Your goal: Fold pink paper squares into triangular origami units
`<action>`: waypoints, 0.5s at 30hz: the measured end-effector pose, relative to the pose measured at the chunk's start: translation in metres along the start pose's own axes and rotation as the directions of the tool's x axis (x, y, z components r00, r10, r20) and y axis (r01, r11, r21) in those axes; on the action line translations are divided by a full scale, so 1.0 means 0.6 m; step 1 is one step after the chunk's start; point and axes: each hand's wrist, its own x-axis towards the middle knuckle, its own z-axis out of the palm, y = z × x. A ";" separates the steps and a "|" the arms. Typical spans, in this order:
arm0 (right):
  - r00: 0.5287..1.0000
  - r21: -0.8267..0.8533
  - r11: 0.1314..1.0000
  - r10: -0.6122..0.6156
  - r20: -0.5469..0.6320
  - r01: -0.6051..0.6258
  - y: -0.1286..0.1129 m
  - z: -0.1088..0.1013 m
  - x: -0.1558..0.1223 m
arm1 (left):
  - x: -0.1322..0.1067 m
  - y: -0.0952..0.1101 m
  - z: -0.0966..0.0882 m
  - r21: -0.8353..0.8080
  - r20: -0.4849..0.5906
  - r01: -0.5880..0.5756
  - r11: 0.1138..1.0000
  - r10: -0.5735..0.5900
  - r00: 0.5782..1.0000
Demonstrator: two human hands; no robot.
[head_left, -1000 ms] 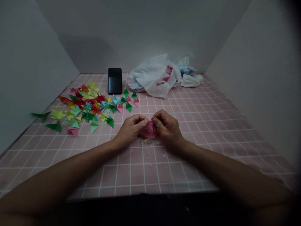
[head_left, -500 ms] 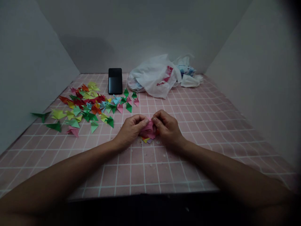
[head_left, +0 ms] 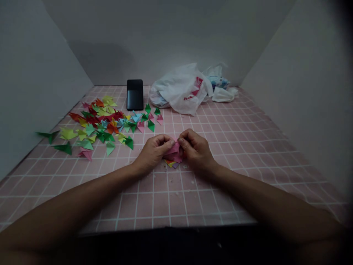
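Note:
Between my two hands is a piece of pink folded paper (head_left: 173, 149), held up over the table. My left hand (head_left: 157, 150) pinches its left side between thumb and forefinger. On the right, my right hand (head_left: 195, 149) pinches the paper's upper right edge, thumb against curled forefinger. Just beneath lie colored paper sheets (head_left: 171, 164), with yellow, orange and lilac corners showing; the hands and the pink paper hide the rest. Many folded paper pieces (head_left: 102, 123) in green, red, yellow, blue and pink lie spread at the left.
A black phone (head_left: 135, 95) stands upright at the back. Beside it sits a crumpled white plastic bag (head_left: 180, 90) with red print, and farther right a smaller bag (head_left: 220, 86) with blue showing. The pink checked tablecloth (head_left: 248, 147) carries small scraps near my hands. Pale walls enclose three sides.
The pink paper has shifted slightly between my fingers, and its visible fold looks a little different. Both hands stay nearly in place, still pinching it.

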 end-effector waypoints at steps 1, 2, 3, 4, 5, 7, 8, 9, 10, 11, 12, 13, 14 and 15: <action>1.000 -0.006 1.000 -0.005 -0.002 0.005 0.000 0.000 0.000 | 0.000 0.001 0.001 0.004 -0.002 0.000 1.000 0.000 1.000; 1.000 -0.008 1.000 -0.009 -0.003 0.009 -0.001 0.000 0.000 | -0.001 0.002 0.001 0.007 -0.003 0.001 1.000 -0.001 1.000; 1.000 -0.007 1.000 -0.010 -0.002 0.010 -0.001 0.001 0.000 | -0.001 0.003 0.002 0.006 -0.005 0.001 1.000 -0.001 1.000; 1.000 -0.002 1.000 -0.009 0.003 0.009 -0.001 0.001 -0.001 | -0.002 0.004 0.002 0.007 -0.007 0.002 1.000 -0.002 1.000; 1.000 0.003 1.000 -0.006 0.007 0.006 -0.001 0.001 -0.001 | -0.002 0.004 0.003 0.010 -0.009 0.003 1.000 -0.003 1.000; 1.000 0.009 1.000 0.002 0.012 -0.003 -0.001 0.001 0.000 | -0.002 0.004 0.003 0.016 -0.011 0.001 1.000 -0.001 1.000; 1.000 0.010 1.000 0.006 0.013 -0.006 -0.001 0.001 0.000 | -0.001 0.004 0.002 0.012 -0.009 -0.001 1.000 0.001 1.000; 1.000 0.010 1.000 0.009 0.011 -0.009 -0.001 0.001 0.000 | -0.001 0.003 0.002 0.006 -0.006 -0.001 1.000 0.001 1.000; 1.000 0.008 1.000 0.009 0.007 -0.009 -0.001 0.001 0.001 | -0.001 0.003 0.001 -0.002 0.001 0.002 1.000 -0.002 1.000; 1.000 0.001 1.000 0.008 0.005 -0.008 -0.001 0.001 0.001 | 0.000 0.003 0.001 -0.009 0.007 0.005 1.000 -0.005 1.000; 1.000 -0.008 1.000 0.006 0.005 -0.006 -0.002 0.001 0.001 | 0.000 0.002 0.000 -0.010 0.010 0.004 1.000 -0.004 1.000; 1.000 -0.021 1.000 0.002 0.004 -0.002 -0.002 0.000 0.001 | 0.000 0.002 0.000 -0.003 0.009 0.001 1.000 -0.001 1.000; 1.000 -0.035 0.999 -0.002 0.003 0.002 -0.003 0.000 0.000 | -0.001 0.002 0.000 0.008 0.007 -0.004 1.000 0.004 1.000; 1.000 -0.047 0.999 -0.005 0.004 0.005 -0.003 0.000 0.000 | -0.001 0.003 0.000 0.015 0.002 -0.009 1.000 0.009 1.000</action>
